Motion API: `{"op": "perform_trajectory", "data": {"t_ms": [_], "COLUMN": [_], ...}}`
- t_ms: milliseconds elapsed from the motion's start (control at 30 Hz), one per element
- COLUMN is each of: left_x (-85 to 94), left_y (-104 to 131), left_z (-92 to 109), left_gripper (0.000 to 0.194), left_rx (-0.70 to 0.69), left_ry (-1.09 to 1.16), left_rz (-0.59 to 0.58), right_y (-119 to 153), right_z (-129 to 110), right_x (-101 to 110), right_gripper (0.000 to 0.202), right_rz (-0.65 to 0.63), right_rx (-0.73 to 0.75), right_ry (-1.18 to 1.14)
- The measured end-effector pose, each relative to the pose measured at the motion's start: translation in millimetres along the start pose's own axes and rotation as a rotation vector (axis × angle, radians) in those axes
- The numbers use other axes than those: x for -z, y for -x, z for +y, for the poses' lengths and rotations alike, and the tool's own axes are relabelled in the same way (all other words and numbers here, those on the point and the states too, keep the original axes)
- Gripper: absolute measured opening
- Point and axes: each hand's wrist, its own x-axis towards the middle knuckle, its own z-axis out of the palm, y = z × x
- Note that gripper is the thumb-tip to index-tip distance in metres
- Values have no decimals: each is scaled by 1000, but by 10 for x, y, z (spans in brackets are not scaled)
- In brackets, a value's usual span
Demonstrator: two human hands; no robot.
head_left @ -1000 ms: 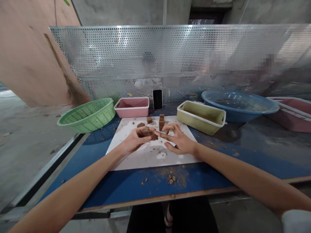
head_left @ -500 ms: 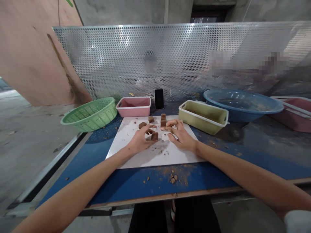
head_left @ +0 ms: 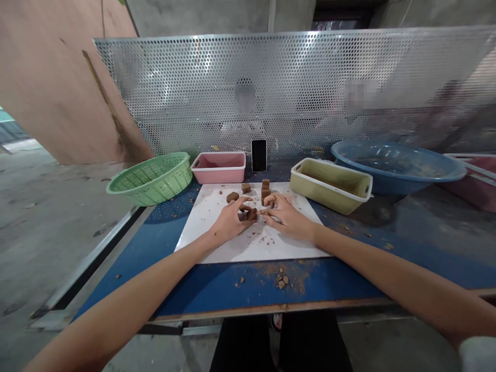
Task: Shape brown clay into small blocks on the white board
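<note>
On a white board [head_left: 217,248], my left hand [head_left: 228,221] grips a small brown lump of clay [head_left: 251,214] between thumb and fingers. My right hand [head_left: 289,219] is just to its right, fingers apart, with its fingertips at or very near the lump's right side; whether they touch I cannot tell. Behind the right fingers stands a short stack of brown clay blocks [head_left: 265,191]. A rounded clay piece [head_left: 232,197] and a clay block [head_left: 246,187] lie beyond my left hand. Crumbs are scattered over the board.
Along the back stand a green basket [head_left: 155,181], a pink bin [head_left: 219,175], an upright phone [head_left: 259,155], a yellow-green bin [head_left: 329,191] and a blue basin [head_left: 403,175]. Behind them rises a perforated metal panel [head_left: 287,67]. Crumbs [head_left: 282,281] lie near the blue table's front edge.
My right fingertips have moved left and closer to the clay lump in my left hand. The lump's visible outline has altered slightly. The whole view has shifted a little.
</note>
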Motion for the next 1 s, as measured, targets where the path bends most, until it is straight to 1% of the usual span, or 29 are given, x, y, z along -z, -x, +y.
{"op": "perform_trajectory", "data": {"t_ms": [67, 167, 233, 367, 467, 533, 667, 733, 833, 1000], "left_x": [-5, -9, 8, 82, 134, 153, 140, 120, 103, 120], "left_y": [-15, -43, -55, -69, -69, -60, -34, -29, -35, -57], "left_z": [20, 36, 35, -1, -18, -3, 60, 72, 53, -3], "left_gripper": [56, 55, 60, 71, 73, 73, 69, 64, 62, 61], "left_rx": [28, 57, 54, 9, -47, -82, -77, -63, -66, -81], "left_ry": [-19, 30, 132, 365, 427, 403, 161, 85, 133, 298], "left_rz": [-4, -29, -89, -269, -338, -331, -193, -166, -181, -269], "right_y": [-5, -17, -27, -42, -44, -44, -49, -54, -67, -96], "right_z": [21, 53, 72, 102, 105, 98, 92, 101, 119, 129], "right_x": [-34, -67, -78, -84, -69, -54, -44, -52, -64, -75], "right_gripper": [30, 29, 29, 29, 28, 29, 29, 27, 25, 26], "right_rz": [25, 58, 66, 45, 6, -8, -32, -46, -80, -124], "right_rx": [-23, -43, -56, -71, -68, -71, -82, -76, -65, -54], "right_ry": [21, 32, 32, 2, -26, -27, -35, -57, -101, -154]}}
